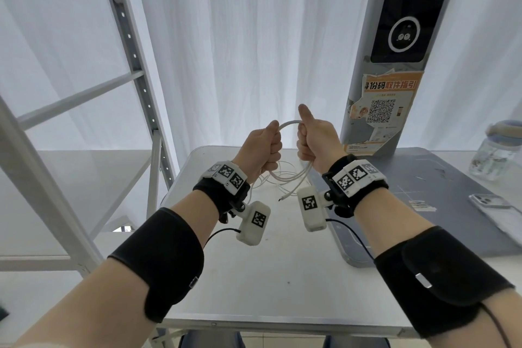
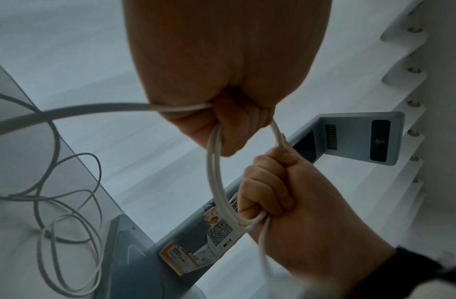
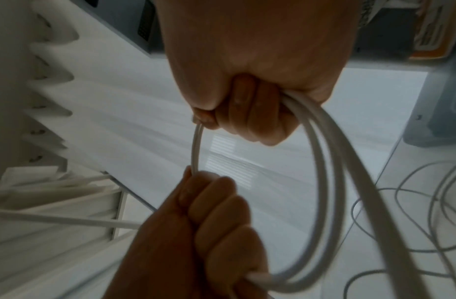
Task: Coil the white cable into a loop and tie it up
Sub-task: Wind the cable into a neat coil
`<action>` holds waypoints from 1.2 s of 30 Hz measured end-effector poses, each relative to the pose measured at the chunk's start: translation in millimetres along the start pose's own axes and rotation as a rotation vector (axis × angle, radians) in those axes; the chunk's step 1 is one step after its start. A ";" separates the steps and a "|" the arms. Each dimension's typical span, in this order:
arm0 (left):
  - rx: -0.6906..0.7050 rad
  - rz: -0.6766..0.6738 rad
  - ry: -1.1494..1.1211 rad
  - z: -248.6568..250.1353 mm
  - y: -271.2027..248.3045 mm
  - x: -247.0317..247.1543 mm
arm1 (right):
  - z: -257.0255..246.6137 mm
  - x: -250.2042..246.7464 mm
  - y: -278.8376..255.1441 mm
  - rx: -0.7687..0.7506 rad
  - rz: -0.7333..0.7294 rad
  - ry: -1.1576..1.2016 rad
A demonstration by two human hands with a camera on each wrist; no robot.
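Both fists are raised over the white table (image 1: 254, 277) and grip a small coil of the white cable (image 1: 286, 123). My left hand (image 1: 264, 147) grips the coil's left side, its fingers wrapped round the strands (image 2: 215, 178). Gripping the right side is my right hand (image 1: 315, 141), thumb sticking up. In the right wrist view the coil (image 3: 321, 182) arcs from my right hand (image 3: 257, 91) down to my left hand (image 3: 211, 232). The rest of the cable (image 2: 68, 202) lies loose on the table, its plug end (image 1: 282, 198) below the hands.
A grey kiosk pillar (image 1: 392, 70) with a QR poster stands at the back right on a darker table (image 1: 423, 178). There a glass jar (image 1: 497, 155) and a phone (image 1: 491, 202) sit to the right. A metal shelf rack (image 1: 135, 65) rises on the left.
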State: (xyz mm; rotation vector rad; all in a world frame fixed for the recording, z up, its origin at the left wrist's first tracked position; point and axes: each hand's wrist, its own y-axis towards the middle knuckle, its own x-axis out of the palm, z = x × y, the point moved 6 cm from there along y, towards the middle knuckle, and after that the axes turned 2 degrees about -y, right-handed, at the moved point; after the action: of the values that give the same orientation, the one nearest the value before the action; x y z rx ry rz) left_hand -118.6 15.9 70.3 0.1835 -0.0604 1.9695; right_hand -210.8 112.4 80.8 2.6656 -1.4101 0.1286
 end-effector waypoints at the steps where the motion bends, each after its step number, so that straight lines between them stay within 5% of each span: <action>1: 0.007 0.020 -0.012 1.7 0.4 -1.0 | 0.7 1.7 -0.6 -0.017 -0.020 -0.013; 8: 0.048 0.124 -0.125 8.3 2.2 -15.6 | 14.1 2.9 1.7 0.030 -0.148 -0.089; 15: 0.079 0.204 -0.203 11.9 4.5 -23.7 | 23.9 7.0 -3.8 0.095 -0.148 -0.546; 36: 0.022 0.401 -0.583 1.5 9.2 -37.8 | 25.0 12.1 -14.2 0.193 -0.302 -0.070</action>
State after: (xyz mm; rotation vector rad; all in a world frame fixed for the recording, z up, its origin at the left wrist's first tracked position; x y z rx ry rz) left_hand -112.3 -22.3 66.3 0.8076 -0.4856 2.2507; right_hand -191.8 106.7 56.7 3.0319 -1.0410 0.1505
